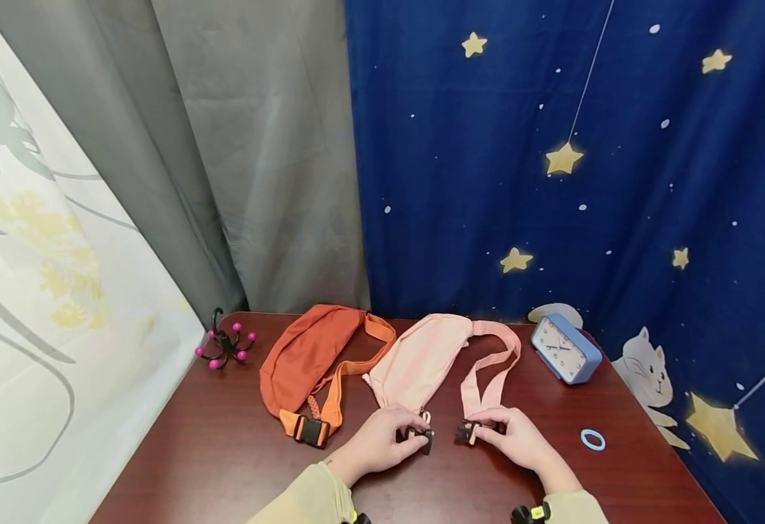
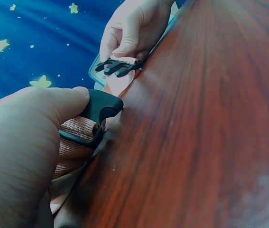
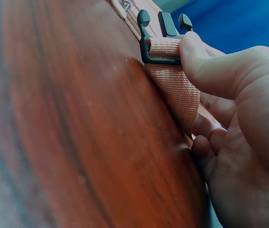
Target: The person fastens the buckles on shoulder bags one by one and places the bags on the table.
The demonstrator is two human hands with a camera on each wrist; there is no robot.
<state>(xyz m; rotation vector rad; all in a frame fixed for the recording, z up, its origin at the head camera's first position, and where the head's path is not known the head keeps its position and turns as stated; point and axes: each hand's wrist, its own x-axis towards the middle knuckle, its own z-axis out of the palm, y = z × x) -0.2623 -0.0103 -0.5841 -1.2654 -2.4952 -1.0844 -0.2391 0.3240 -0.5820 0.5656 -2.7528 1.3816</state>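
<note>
A pink waist bag (image 1: 421, 356) lies on the table with its strap (image 1: 506, 342) looped out to the right. My left hand (image 1: 385, 439) pinches the black socket half of its buckle (image 2: 101, 107), thumb on top, with pink webbing threaded through. In my right hand (image 1: 516, 435) is the pronged half of the buckle (image 3: 160, 52), pinched between thumb and fingers at the strap's end. The prongs point toward the socket, and a gap separates the two halves. Some fingers of each hand are hidden behind the webbing.
Left of the pink bag lies an orange waist bag (image 1: 313, 353), its black buckle (image 1: 311, 431) fastened. A black massager with pink tips (image 1: 225, 346) stands at the far left. At the right are a blue clock (image 1: 565, 348) and a light-blue ring (image 1: 592, 439).
</note>
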